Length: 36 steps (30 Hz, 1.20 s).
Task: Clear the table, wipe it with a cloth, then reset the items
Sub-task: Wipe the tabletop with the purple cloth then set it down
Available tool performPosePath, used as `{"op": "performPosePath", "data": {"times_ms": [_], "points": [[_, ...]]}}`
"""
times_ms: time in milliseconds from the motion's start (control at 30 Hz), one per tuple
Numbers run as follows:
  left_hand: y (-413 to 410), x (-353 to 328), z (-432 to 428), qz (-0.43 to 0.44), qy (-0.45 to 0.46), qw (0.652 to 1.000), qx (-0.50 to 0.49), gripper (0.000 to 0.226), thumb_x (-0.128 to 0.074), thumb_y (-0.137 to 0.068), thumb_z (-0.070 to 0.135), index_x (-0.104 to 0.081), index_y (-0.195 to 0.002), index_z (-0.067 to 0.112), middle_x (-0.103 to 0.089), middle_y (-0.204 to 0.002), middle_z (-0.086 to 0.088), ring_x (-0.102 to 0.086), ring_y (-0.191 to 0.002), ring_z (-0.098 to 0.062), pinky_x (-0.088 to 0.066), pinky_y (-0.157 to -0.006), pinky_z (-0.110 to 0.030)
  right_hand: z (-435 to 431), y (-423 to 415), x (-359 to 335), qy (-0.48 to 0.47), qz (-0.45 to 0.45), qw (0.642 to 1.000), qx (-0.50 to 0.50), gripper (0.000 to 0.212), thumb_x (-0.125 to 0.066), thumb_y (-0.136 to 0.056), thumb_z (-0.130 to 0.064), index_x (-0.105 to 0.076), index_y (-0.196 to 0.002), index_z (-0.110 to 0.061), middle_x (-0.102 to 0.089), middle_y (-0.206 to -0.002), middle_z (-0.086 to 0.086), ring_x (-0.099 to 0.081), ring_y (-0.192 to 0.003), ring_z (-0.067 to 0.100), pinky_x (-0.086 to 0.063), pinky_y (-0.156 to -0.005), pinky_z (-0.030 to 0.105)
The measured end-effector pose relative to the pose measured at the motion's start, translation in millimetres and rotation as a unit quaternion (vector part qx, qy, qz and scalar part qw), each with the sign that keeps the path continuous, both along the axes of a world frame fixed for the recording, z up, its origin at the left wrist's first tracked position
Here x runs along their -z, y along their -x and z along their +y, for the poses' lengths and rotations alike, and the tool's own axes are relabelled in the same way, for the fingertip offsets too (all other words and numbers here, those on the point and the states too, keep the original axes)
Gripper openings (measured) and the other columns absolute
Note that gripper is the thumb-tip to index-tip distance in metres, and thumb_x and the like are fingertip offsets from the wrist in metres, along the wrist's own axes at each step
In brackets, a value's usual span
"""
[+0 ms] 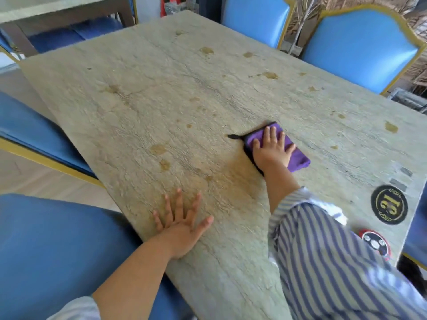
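A pale stone-patterned table (pixel 161 93) fills the view, marked with several brownish stains and a wide smear near its front. A folded purple cloth (pixel 298 158) with a black edge lies flat on the table right of centre. My right hand (pixel 271 148) presses down on the cloth, palm flat, fingers spread over it. My left hand (pixel 182 225) rests flat on the table's near left edge, fingers apart, holding nothing.
Blue chairs with gold trim surround the table: two at the far right (pixel 360 47), two at the left (pixel 34 135). A round black number badge (pixel 389 204) and a round red-rimmed sticker (pixel 375 243) sit on the table's right end. Another table stands at the top left.
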<state>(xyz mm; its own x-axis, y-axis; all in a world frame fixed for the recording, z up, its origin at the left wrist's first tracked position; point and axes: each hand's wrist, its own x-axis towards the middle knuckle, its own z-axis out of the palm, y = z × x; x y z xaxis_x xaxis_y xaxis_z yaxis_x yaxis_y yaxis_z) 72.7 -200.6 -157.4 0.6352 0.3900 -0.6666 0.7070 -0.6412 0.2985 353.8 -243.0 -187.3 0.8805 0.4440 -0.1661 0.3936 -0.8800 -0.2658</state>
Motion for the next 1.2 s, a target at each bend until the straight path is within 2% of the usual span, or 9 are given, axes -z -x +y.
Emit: {"op": "performPosePath", "data": {"times_ms": [167, 300, 433, 600, 733, 800, 933, 1067, 1200], "points": [[-0.5, -1.3, -2.0, -0.004, 0.008, 1.000, -0.021, 0.067, -0.007, -0.086, 0.069, 0.031, -0.136, 0.047, 0.055, -0.136, 0.001, 0.050, -0.125, -0.028, 0.024, -0.107, -0.056, -24.5, 74.7, 4.0, -0.016, -0.027, 0.984, -0.173, 0.060, -0.020, -0.096, -0.051, -0.003, -0.149, -0.030, 0.000, -0.158, -0.013, 0.005, -0.146, 0.014, 0.006, -0.116, 0.050], [0.4, 0.8, -0.8, -0.008, 0.007, 1.000, -0.018, 0.068, -0.006, -0.085, 0.071, 0.035, -0.134, 0.047, 0.058, -0.132, 0.002, 0.052, -0.122, -0.027, 0.025, -0.106, -0.056, -75.5, 36.7, 2.4, -0.005, -0.047, 0.991, -0.126, 0.060, -0.022, -0.094, -0.054, -0.006, -0.149, -0.034, -0.002, -0.157, -0.014, 0.001, -0.146, 0.012, 0.001, -0.117, 0.050], [0.7, 3.4, 0.4, -0.011, -0.002, 1.000, -0.016, 0.067, -0.004, -0.084, 0.070, 0.035, -0.133, 0.047, 0.057, -0.133, 0.000, 0.050, -0.124, -0.029, 0.025, -0.105, -0.056, -42.4, -10.6, 0.2, 0.020, -0.025, 0.999, -0.026, 0.062, -0.019, -0.095, -0.052, -0.003, -0.149, -0.028, 0.001, -0.159, -0.009, 0.004, -0.146, 0.018, 0.001, -0.115, 0.057], [0.6, 3.9, 1.0, -0.021, -0.009, 0.999, -0.035, 0.067, -0.003, -0.082, 0.071, 0.029, -0.136, 0.049, 0.050, -0.141, 0.001, 0.045, -0.130, -0.029, 0.022, -0.108, -0.055, -12.8, 45.8, -0.3, 0.005, -0.030, 0.985, -0.172, 0.059, -0.021, -0.096, -0.050, -0.005, -0.149, -0.030, -0.001, -0.158, -0.012, 0.003, -0.146, 0.017, 0.004, -0.115, 0.055], [1.7, -0.1, -2.0, -0.045, -0.005, 0.997, -0.063, 0.058, -0.004, -0.089, 0.066, 0.018, -0.141, 0.050, 0.040, -0.149, 0.004, 0.038, -0.136, -0.026, 0.018, -0.112, -0.053, -77.1, 108.5, -3.5, -0.003, -0.024, 0.966, -0.258, 0.059, -0.021, -0.095, -0.054, -0.003, -0.148, -0.037, -0.002, -0.157, -0.016, 0.002, -0.146, 0.015, 0.003, -0.117, 0.050], [3.8, -5.3, -1.2, -0.049, 0.002, 0.996, -0.075, 0.053, -0.006, -0.094, 0.059, 0.013, -0.143, 0.049, 0.035, -0.152, 0.003, 0.034, -0.138, -0.025, 0.015, -0.114, -0.054, -120.1, 133.5, -6.4, 0.005, -0.019, 0.962, -0.274, 0.062, -0.012, -0.089, -0.060, 0.000, -0.147, -0.040, 0.000, -0.156, -0.019, 0.005, -0.146, 0.013, 0.005, -0.117, 0.048], [2.3, -20.9, -4.0, -0.001, 0.019, 0.999, -0.050, 0.057, -0.008, -0.094, 0.061, 0.011, -0.145, 0.044, 0.034, -0.152, 0.000, 0.030, -0.140, -0.027, 0.012, -0.114, -0.056, -193.1, 182.3, -5.9, 0.016, -0.016, 0.961, -0.276, 0.065, -0.006, -0.083, -0.062, 0.004, -0.145, -0.044, 0.006, -0.154, -0.023, 0.009, -0.145, 0.011, 0.010, -0.116, 0.043], [6.0, -36.2, -12.4, 0.051, 0.014, 0.999, 0.002, 0.058, -0.012, -0.095, 0.059, 0.006, -0.147, 0.041, 0.031, -0.153, -0.005, 0.024, -0.142, -0.028, 0.006, -0.115, -0.058, -220.8, 235.3, -2.3, 0.043, -0.037, 0.962, -0.266, 0.057, -0.015, -0.093, -0.058, -0.020, -0.146, -0.037, -0.028, -0.150, -0.017, -0.032, -0.139, 0.018, -0.002, -0.110, 0.043], [7.9, -50.1, -7.2, 0.094, -0.006, 0.993, 0.077, 0.058, -0.007, -0.095, 0.059, 0.002, -0.148, 0.039, 0.024, -0.156, -0.006, 0.012, -0.145, -0.034, 0.003, -0.115, -0.056, -206.8, 246.8, -5.0, 0.039, -0.016, 0.969, -0.244, 0.055, -0.012, -0.095, -0.056, -0.020, -0.146, -0.035, -0.037, -0.146, -0.017, -0.043, -0.132, 0.016, -0.003, -0.109, 0.043]]}}
